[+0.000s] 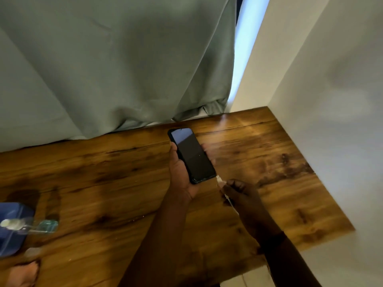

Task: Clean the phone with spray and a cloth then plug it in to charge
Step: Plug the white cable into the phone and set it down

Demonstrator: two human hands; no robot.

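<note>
A black phone (191, 155) with a dark screen is held above the wooden table (103, 172), screen up, in my left hand (180, 175). My right hand (238, 190) pinches the white charging cable (220, 183) just behind its plug. The plug tip sits right at the phone's bottom edge; whether it is inside the port I cannot tell. The cable trails back under my right wrist toward the table's near edge. At the far left a clear spray bottle (31, 224) lies blurred over a blue cloth (12, 226).
A grey-green curtain (114, 69) hangs along the table's far edge. A white wall (331, 121) borders the table on the right. A bare foot (22, 275) shows at the bottom left, below the table's near edge.
</note>
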